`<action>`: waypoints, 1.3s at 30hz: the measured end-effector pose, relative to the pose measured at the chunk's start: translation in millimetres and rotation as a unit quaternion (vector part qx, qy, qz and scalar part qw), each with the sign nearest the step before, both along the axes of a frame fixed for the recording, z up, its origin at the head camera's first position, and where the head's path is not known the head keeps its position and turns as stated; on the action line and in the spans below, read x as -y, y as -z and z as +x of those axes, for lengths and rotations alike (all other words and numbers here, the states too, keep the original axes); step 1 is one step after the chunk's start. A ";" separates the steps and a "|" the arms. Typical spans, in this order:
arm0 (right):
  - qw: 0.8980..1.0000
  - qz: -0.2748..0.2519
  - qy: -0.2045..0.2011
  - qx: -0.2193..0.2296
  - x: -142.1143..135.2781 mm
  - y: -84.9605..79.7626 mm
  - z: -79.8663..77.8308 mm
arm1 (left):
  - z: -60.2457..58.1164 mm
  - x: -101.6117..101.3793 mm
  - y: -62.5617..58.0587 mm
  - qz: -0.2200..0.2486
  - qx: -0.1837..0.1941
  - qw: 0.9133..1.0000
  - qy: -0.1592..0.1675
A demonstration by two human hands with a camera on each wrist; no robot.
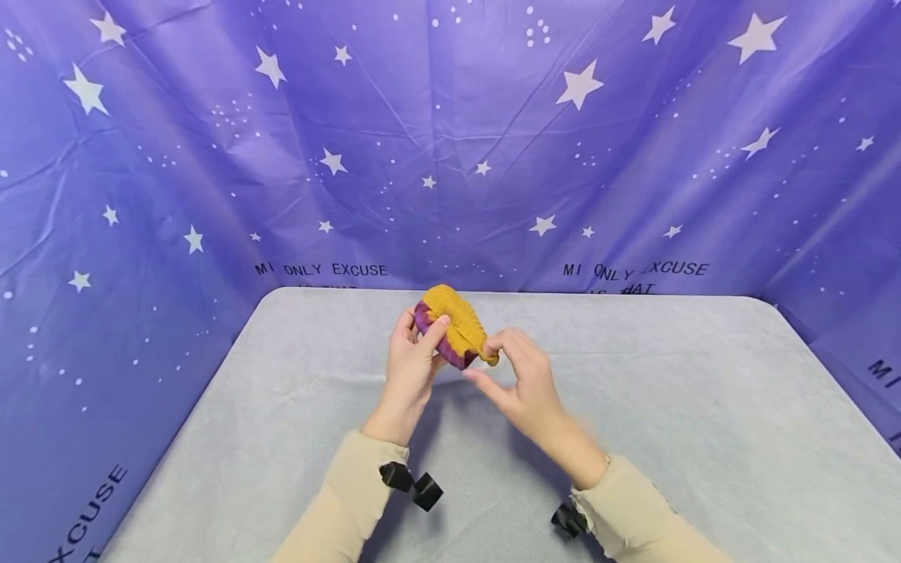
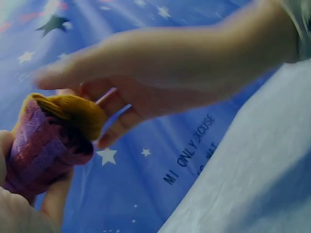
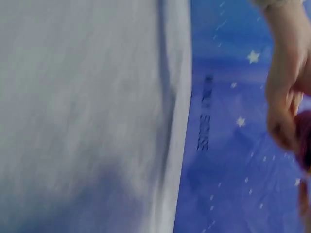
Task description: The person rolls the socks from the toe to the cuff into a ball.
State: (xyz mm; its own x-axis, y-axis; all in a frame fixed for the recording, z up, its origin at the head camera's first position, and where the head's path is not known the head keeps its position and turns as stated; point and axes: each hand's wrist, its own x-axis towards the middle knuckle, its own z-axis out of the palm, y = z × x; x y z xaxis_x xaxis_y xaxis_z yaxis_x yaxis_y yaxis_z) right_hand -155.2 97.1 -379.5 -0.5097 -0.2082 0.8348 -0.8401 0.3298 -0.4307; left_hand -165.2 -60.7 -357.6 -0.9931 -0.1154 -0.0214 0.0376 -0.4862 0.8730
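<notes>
While left hand (image 1: 411,367) grips sock bundle (image 1: 454,324) | right hand (image 1: 524,383) pinches its edge

This looks like a small staged recording booth rather than a lived-in room; a purple backdrop (image 1: 450,141) printed with white stars and dots closes in the space on three sides, hanging creased and folded like thin sheeting; the words "MI ONLY EXCUSE" repeat along its lower edge (image 1: 320,270); a table (image 1: 704,438) covered in plain pale grey cloth fills the floor of the enclosure, its rounded far corners meeting the backdrop; no walls, furniture or household fittings show past the sheeting; small black camera mounts (image 1: 411,485) sit strapped at the person's beige sleeves, which fits a set-up made for filming hand work.
</notes>
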 end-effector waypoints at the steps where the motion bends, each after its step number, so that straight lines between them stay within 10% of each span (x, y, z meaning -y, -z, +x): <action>1: 0.999 -0.011 0.010 0.031 2.4 -0.4 1.4 | 0.0 -1.5 0.5 -0.011 -0.007 1.000 -0.006; 8: 0.975 -0.063 0.024 0.212 9.5 -9.0 3.9 | 2.4 -4.4 9.4 -0.046 -0.040 0.998 -0.030; 15: 0.909 -0.172 -0.033 0.378 10.9 -18.0 -2.2 | 8.8 -7.0 16.7 -0.106 -0.082 0.990 -0.034; 39: 0.990 -0.038 0.095 0.100 17.9 2.0 -9.4 | 10.7 -13.7 18.4 -0.067 -0.008 0.997 0.029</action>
